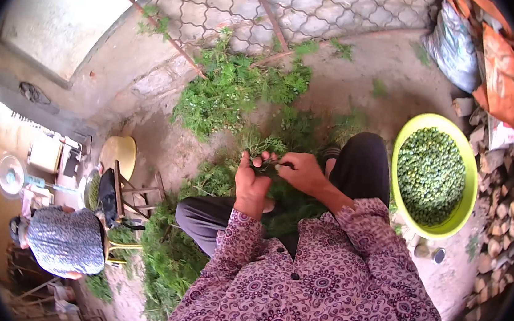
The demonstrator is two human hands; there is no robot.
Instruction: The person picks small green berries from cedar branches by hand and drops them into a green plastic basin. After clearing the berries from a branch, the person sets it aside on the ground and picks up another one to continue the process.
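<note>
My left hand (252, 182) is raised in front of my body, its fingers curled round a leafy green sprig (268, 144). Close beside it, my right hand (298, 169) is closed in a pinch at the sprig's stem, just right of the left fingertips. Below and beyond both hands lie heaps of feathery green plants (233, 87) on the ground. To the right stands a yellow-green basin (471, 200) filled with small round green pieces (430, 177).
A wire mesh fence (321, 12) runs along the top. Stacked firewood (498, 230) and bags (453, 46) line the right. At left, a person in a patterned top (66, 241) sits near a fan (11, 176), a wooden chair (133, 192) and a round yellowish container (119, 153).
</note>
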